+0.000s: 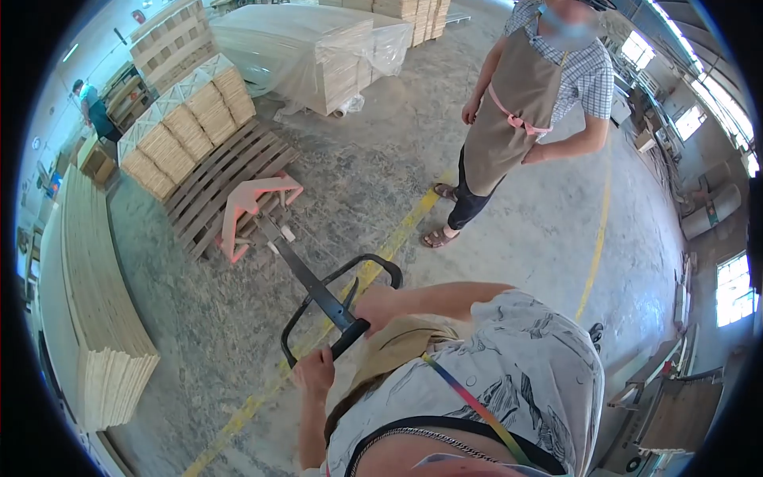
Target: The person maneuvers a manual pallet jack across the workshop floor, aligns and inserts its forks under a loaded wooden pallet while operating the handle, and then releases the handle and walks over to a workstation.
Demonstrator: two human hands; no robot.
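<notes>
From where I stand, the person in the patterned shirt (524, 358) has both hands on the black loop handle (347, 340) of a pallet jack: the left hand (315, 370) is wrapped round one end of the grip, and the right hand (376, 307) is clasped round the other, beside the lever (350, 294). The jack's orange-red frame (253, 196) stands on the floor at the near edge of a slatted wooden pallet (225, 163); I can't tell how far its forks run underneath. That pallet carries bundles of thin pale wood strips (191, 127), packed side by side in a row. Behind it, clear plastic sheeting (278, 36) drapes loosely over a big stack of pale boards (340, 77), which shows through the wrap. Over on the left lies a long pile of thin panels (107, 318), and past its far end sits a brown box (96, 164), its contents too small to make out. A co-worker in a tan apron (509, 103) stands close to the yellow floor line (413, 215), facing the jack.
</notes>
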